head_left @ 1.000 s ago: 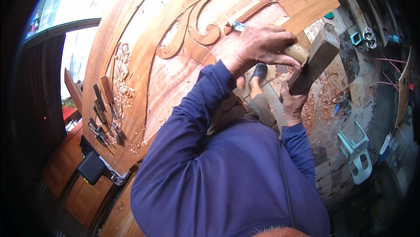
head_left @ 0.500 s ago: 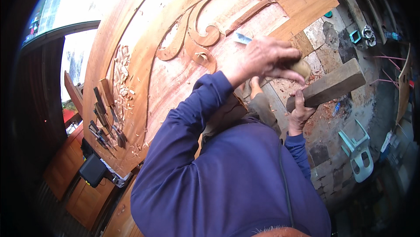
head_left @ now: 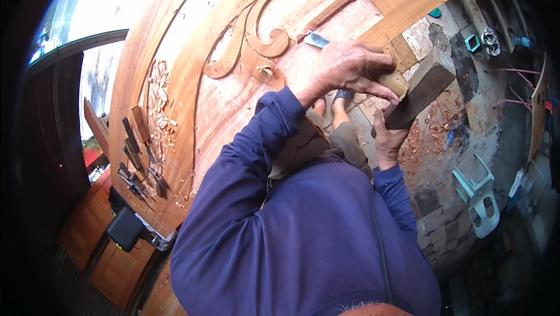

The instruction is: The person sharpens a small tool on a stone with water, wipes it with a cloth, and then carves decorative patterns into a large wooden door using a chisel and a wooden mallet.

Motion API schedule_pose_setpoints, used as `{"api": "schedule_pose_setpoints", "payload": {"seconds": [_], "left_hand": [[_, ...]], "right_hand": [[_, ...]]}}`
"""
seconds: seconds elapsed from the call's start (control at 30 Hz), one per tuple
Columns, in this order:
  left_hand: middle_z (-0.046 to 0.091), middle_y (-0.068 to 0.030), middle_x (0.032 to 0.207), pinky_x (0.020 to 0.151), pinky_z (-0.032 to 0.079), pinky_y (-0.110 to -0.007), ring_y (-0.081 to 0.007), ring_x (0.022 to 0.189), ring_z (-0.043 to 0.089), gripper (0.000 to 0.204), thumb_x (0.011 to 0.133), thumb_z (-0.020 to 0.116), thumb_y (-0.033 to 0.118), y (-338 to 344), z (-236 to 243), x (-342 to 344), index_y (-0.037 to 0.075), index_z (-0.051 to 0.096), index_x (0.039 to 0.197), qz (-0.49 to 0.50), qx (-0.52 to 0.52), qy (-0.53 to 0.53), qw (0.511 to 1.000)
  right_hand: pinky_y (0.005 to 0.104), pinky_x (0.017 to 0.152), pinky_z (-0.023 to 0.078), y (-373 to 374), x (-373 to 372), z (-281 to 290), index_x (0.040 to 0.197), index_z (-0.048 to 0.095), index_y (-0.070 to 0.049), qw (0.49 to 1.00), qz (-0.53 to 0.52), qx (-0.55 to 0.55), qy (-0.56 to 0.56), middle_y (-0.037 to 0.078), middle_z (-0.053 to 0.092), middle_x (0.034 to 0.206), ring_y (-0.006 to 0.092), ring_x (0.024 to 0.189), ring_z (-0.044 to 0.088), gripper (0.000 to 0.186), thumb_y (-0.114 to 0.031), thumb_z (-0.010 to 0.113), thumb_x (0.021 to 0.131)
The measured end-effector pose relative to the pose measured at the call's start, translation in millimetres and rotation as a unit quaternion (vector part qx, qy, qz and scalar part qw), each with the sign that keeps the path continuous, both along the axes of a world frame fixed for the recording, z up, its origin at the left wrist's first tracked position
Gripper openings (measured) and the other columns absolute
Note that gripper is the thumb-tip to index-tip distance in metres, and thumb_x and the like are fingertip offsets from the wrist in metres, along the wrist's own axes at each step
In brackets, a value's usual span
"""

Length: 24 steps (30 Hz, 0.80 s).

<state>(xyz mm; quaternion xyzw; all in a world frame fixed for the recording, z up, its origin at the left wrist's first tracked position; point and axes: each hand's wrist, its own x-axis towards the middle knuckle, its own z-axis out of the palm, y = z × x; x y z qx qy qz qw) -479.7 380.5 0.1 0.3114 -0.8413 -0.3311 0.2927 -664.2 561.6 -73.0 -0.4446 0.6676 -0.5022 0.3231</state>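
My left hand (head_left: 356,71) is wrapped round a chisel; its flat, shiny blade (head_left: 315,39) points to the far left over the carved wooden panel (head_left: 227,112). The chisel's pale wooden handle (head_left: 395,82) sticks out on the right side of my fist. Gripped in my right hand (head_left: 389,138) is a thick, grey-brown wooden block (head_left: 426,85), tilted up to the right. Its left side meets the handle's end or lies very near it; I cannot tell which. Whether the blade touches the panel is unclear. Raised scrolls (head_left: 271,42) stand out from the panel's paler, cut-down ground.
Several carving tools (head_left: 137,155) lie at the panel's left beside a heap of wood shavings (head_left: 158,97). A black case-like object (head_left: 125,228) sits at the panel's lower left edge. On the right, the floor bears scattered chips (head_left: 417,147) and a pale green plastic stool (head_left: 481,202) on its side.
My right hand has brought the wooden block leftward, up to the chisel handle, and tilted it more steeply. My left hand has shifted slightly left and away with the chisel.
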Motion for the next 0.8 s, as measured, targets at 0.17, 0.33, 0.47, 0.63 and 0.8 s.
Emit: {"api": "schedule_pose_setpoints", "payload": {"seconds": [0.17,0.33,0.47,0.63,0.8], "left_hand": [[0.07,-0.0023,0.081,0.058,0.054,-0.037,-0.0239,0.073,0.073,0.061,0.069,0.09,0.067,-1,-4,2,0.017,0.079,0.104,-0.009,0.024,0.003,1.0],[0.069,-0.0025,0.079,0.059,0.054,-0.037,-0.0237,0.073,0.073,0.061,0.066,0.094,0.063,-3,-1,9,0.016,0.08,0.102,0.009,0.0,0.016,1.0],[0.068,-0.0029,0.075,0.057,0.054,-0.036,-0.0235,0.067,0.071,0.062,0.063,0.096,0.061,2,-3,7,0.015,0.081,0.102,0.023,-0.008,0.035,0.999],[0.068,-0.0033,0.074,0.056,0.053,-0.035,-0.0226,0.066,0.07,0.061,0.063,0.096,0.06,-4,-1,12,0.015,0.08,0.101,0.028,-0.051,0.048,0.997],[0.069,-0.0044,0.075,0.055,0.053,-0.034,-0.0217,0.067,0.072,0.06,0.062,0.097,0.06,-2,1,8,0.014,0.08,0.098,0.039,-0.041,0.028,0.998]], "right_hand": [[0.0333,0.087,0.053,0,6,44,0.124,0.057,-0.001,0.97,-0.1,-0.017,-0.221,0.006,0.064,0.099,0.0164,0.087,0.065,0.041,-0.008,0.074,0.088],[0.0342,0.084,0.055,-1,-2,4,0.13,0.054,-0.001,0.996,0.026,0.002,0.09,0.005,0.063,0.103,0.0141,0.091,0.065,0.047,-0.001,0.074,0.087],[0.0363,0.083,0.056,-4,16,59,0.137,0.048,0.002,0.97,-0.108,-0.057,-0.209,0.007,0.063,0.107,0.0185,0.091,0.066,0.052,-0.012,0.069,0.091],[0.0371,0.097,0.051,-2,12,11,0.124,0.057,0.0,0.999,0.041,0.019,-0.03,0.004,0.064,0.1,0.0172,0.091,0.063,0.039,-0.001,0.071,0.088],[0.0382,0.091,0.052,-2,18,27,0.113,0.061,-0.001,0.994,-0.009,-0.035,-0.106,0.005,0.065,0.094,0.0168,0.087,0.064,0.027,-0.005,0.069,0.088]]}}
